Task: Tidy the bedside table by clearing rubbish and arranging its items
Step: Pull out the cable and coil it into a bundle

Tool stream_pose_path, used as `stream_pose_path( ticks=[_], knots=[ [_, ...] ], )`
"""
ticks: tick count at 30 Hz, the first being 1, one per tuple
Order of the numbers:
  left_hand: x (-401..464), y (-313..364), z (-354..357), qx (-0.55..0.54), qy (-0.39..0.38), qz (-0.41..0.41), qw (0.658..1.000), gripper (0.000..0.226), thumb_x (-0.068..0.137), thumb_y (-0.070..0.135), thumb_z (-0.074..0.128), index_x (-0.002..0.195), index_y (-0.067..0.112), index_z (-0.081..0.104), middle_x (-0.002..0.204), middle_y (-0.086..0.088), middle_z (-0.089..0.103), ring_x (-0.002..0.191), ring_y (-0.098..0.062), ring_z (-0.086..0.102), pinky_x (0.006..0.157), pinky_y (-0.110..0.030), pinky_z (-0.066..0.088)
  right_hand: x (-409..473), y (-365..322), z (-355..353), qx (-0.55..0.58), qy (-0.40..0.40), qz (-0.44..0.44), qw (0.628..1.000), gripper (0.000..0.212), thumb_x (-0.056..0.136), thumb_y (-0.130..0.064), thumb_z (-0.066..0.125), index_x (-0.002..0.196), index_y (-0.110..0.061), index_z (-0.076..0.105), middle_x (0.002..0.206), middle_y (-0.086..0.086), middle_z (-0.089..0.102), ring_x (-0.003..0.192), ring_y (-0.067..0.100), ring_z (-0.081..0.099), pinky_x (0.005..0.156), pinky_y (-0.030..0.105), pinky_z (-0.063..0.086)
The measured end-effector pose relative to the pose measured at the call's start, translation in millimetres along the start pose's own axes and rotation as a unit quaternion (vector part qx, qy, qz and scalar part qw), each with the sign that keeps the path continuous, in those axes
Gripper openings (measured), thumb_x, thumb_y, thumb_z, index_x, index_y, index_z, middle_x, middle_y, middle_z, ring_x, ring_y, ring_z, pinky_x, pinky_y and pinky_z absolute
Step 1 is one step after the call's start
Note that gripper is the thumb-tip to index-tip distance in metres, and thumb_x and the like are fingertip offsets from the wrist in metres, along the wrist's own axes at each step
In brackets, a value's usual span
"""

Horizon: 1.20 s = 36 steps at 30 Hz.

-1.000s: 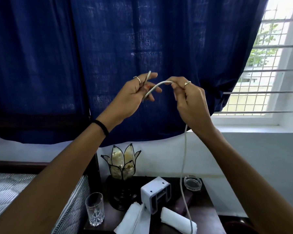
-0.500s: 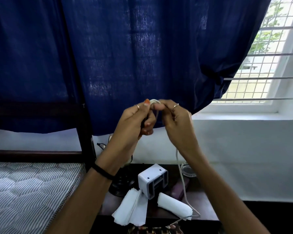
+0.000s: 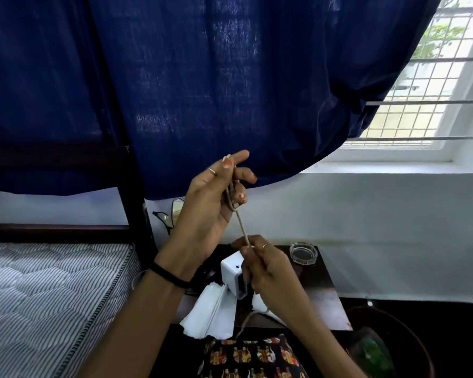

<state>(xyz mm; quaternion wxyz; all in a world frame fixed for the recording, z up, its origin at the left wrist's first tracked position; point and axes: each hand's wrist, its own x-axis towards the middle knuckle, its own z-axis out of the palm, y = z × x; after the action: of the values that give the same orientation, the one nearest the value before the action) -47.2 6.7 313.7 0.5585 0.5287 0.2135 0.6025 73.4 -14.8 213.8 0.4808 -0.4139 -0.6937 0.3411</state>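
My left hand (image 3: 212,203) is raised above the dark bedside table (image 3: 322,293) and pinches a small folded loop of a pale cable (image 3: 241,222). The cable runs taut down to my right hand (image 3: 268,271), which grips it just over the table, then trails off the table's front edge. Behind my right hand stands a white box-shaped device (image 3: 231,274). White tissues (image 3: 210,312) lie at the table's front left, and another white roll is mostly hidden under my right wrist.
A glass ashtray (image 3: 303,252) sits at the table's back right. A petal-shaped lamp (image 3: 172,214) is mostly hidden behind my left hand. A striped mattress (image 3: 47,293) lies to the left, a dark bin (image 3: 388,345) to the right, patterned fabric (image 3: 251,358) below, blue curtain (image 3: 216,91) behind.
My hands were together high up on the cable. Now my right hand has slid down the cable toward the table, while my left keeps the folded loop. The view has tilted downward.
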Motion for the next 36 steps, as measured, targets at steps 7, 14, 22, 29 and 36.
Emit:
stream_pose_path(
  ticks=[7, 14, 22, 29, 36],
  knots=[
    [-0.9, -28.9, -11.6, 0.294, 0.014, 0.038, 0.955, 0.043, 0.102, 0.017, 0.035, 0.145, 0.018, 0.031, 0.093, 0.005, 0.071, 0.069, -0.004, 0.060, 0.076, -0.020, 0.053, -17.5, -5.5, -15.8, -0.199, -0.067, -0.067, 0.975, 0.033, 0.092, -0.010, 0.042, 0.118, -0.023, 0.057, 0.071, -0.005, 0.056, 0.062, 0.000, 0.049, 0.058, 0.008, 0.034],
    [-9.9, -47.9, -11.9, 0.424, -0.083, 0.016, 0.902, 0.038, 0.101, 0.023, 0.041, 0.137, 0.036, 0.041, 0.070, 0.013, 0.063, 0.071, -0.002, 0.061, 0.079, -0.025, 0.051, -4.9, -38.6, -53.8, -0.257, 0.103, -0.167, 0.946, 0.015, 0.087, -0.023, 0.063, 0.096, -0.019, 0.074, 0.085, -0.007, 0.075, 0.067, 0.002, 0.067, 0.067, 0.028, 0.056],
    [-36.1, -36.2, 13.9, 0.319, -0.064, -0.057, 0.944, 0.069, 0.090, 0.056, 0.023, 0.074, -0.002, 0.057, 0.051, 0.001, 0.044, 0.049, -0.012, 0.038, 0.048, -0.015, 0.032, 10.1, -50.2, -68.9, -0.198, 0.151, -0.194, 0.949, 0.013, 0.077, -0.025, 0.075, 0.083, -0.013, 0.077, 0.074, -0.003, 0.070, 0.062, 0.007, 0.063, 0.061, 0.019, 0.049],
    [-43.8, -37.7, 9.8, 0.304, -0.091, -0.081, 0.945, 0.049, 0.087, 0.051, 0.036, 0.051, 0.022, 0.054, 0.044, 0.008, 0.033, 0.041, -0.007, 0.029, 0.045, -0.018, 0.027, 9.6, -42.2, -73.0, -0.140, 0.053, -0.155, 0.976, 0.014, 0.080, -0.012, 0.071, 0.093, -0.016, 0.076, 0.076, 0.004, 0.066, 0.062, 0.004, 0.061, 0.061, 0.004, 0.041],
    [-50.4, -41.9, 9.4, 0.132, -0.111, -0.111, 0.979, 0.050, 0.094, 0.044, 0.039, 0.090, 0.009, 0.074, 0.046, 0.006, 0.025, 0.045, -0.010, 0.017, 0.043, -0.022, 0.017, 0.9, -9.9, -71.6, 0.077, 0.036, -0.064, 0.994, 0.016, 0.085, -0.021, 0.063, 0.083, -0.030, 0.076, 0.067, -0.003, 0.069, 0.057, 0.013, 0.056, 0.058, 0.029, 0.047]
  ],
)
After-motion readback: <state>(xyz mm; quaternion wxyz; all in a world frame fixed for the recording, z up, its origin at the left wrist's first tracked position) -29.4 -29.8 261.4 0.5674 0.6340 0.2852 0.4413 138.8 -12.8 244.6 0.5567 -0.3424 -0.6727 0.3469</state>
